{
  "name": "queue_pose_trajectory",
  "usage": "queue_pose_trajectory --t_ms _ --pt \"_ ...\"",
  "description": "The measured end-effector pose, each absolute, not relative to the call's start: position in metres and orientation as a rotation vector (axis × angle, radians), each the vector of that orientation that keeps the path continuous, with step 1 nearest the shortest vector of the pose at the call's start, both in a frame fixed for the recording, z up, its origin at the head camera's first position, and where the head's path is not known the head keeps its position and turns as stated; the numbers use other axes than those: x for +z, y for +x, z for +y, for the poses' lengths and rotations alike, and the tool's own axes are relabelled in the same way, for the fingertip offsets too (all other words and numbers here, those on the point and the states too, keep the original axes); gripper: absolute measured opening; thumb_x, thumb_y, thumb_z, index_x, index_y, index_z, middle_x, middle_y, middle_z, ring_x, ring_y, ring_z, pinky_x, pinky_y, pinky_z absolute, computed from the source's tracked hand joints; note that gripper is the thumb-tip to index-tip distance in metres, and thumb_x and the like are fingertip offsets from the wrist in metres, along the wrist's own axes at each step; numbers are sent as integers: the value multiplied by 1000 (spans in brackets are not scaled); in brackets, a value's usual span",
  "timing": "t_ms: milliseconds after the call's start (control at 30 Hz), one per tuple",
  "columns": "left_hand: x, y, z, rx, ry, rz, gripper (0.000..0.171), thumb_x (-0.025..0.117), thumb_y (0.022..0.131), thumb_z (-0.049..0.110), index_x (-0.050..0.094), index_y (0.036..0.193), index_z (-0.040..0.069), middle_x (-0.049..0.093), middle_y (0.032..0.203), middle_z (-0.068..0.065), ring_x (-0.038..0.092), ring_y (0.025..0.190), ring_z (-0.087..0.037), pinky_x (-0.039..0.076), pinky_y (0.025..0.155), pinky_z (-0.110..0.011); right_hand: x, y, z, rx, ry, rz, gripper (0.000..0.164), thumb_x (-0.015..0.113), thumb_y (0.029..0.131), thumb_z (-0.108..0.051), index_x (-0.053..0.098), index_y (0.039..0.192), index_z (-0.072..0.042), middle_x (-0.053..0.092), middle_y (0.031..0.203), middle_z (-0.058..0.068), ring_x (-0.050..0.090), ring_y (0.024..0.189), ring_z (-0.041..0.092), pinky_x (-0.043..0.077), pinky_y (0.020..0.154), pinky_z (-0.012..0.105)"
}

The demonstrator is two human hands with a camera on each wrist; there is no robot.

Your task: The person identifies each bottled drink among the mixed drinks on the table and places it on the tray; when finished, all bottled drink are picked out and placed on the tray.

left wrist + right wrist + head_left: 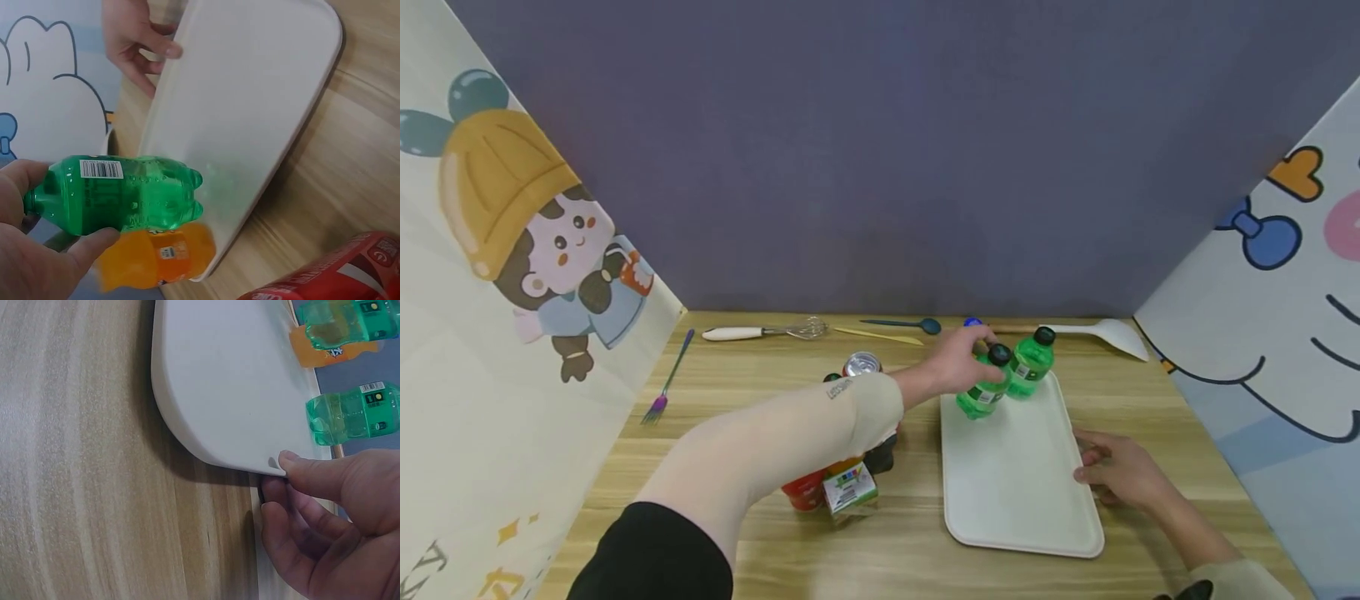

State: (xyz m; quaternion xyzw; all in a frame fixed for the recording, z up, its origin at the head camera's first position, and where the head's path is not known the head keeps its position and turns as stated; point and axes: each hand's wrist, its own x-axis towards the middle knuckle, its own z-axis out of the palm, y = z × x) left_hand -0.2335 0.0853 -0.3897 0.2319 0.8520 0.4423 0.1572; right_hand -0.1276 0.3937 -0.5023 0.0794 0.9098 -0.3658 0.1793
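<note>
My left hand [958,362] grips a green soda bottle [125,194] near its neck, over the far end of a white tray [1015,483]. A second green soda bottle [1030,365] stands just right of it at the tray's far end. Behind the held bottle, an orange soda bottle [159,257] is partly covered in the left wrist view; its blue cap [972,322] peeks out beyond my fingers in the head view. At the tray's right edge, my right hand [1120,471] pinches the rim, thumb on top and fingers beneath.
Left of the tray, under my left forearm, are a can [862,364], a small box [850,490] and red items, partly hidden. Along the back lie a whisk [767,332], a dark spoon [917,324], a gold knife [880,336] and a white-headed utensil [1116,335]. A fork [666,383] lies far left.
</note>
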Motion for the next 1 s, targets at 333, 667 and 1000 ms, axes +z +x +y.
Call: queue_pose_trajectory --t_ms 333,667,1000 --pt "-401 -233 85 1245 632 2465 34 86 85 20 67 113 20 68 118 -5 63 93 -14 54 67 -23 -501 -127 391 -1046 222 2569 80 83 86 -15 42 152 4 64 108 16 63 79 19 59 59 39" --pt "-406 -229 83 1246 576 2502 36 86 84 18 67 114 17 68 114 -7 61 90 -14 53 67 -23 -503 -126 392 -1058 205 2573 80 83 86 -17 42 152 5 65 108 16 63 78 20 58 58 39" --pt "-409 -232 77 1249 488 2525 41 85 84 17 64 120 12 66 112 -5 61 90 -14 53 71 -23 -504 -127 393 -1052 211 2585 80 82 86 -16 41 152 5 66 108 16 64 78 20 59 58 38"
